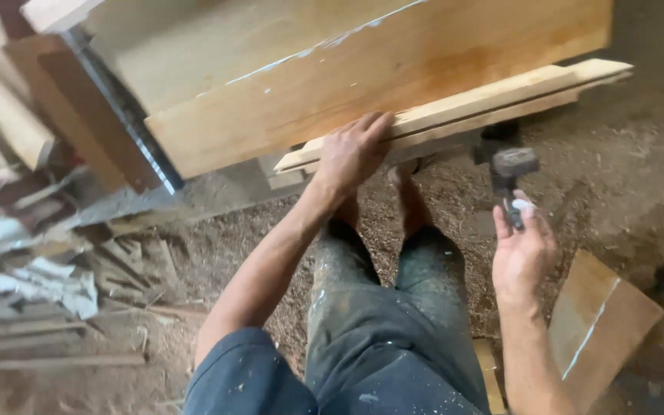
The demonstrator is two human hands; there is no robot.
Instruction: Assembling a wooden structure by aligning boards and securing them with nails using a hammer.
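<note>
A: From the head camera, what are the hands doing?

B: The left hand (353, 150) is lying flat on a pale wooden strip (455, 115), fingers pressed together over its top edge, pressing rather than pinching. The strip is running along the lower edge of a large plywood panel (363, 69), touching it.

A: And the other one?

B: The right hand (524, 253) is gripping a hammer (510, 180), fingers wrapped tight around the handle. The dark head is pointing up, hanging in the air just below the strip's right end, apart from it.

A: Anything else showing?

B: The person's legs in stained dark trousers (386, 307) are stretching over a sawdust floor (232, 230). An offcut board (601, 323) is lying beside the right forearm, and scrap wood (63, 292) is piling up on the left.
</note>
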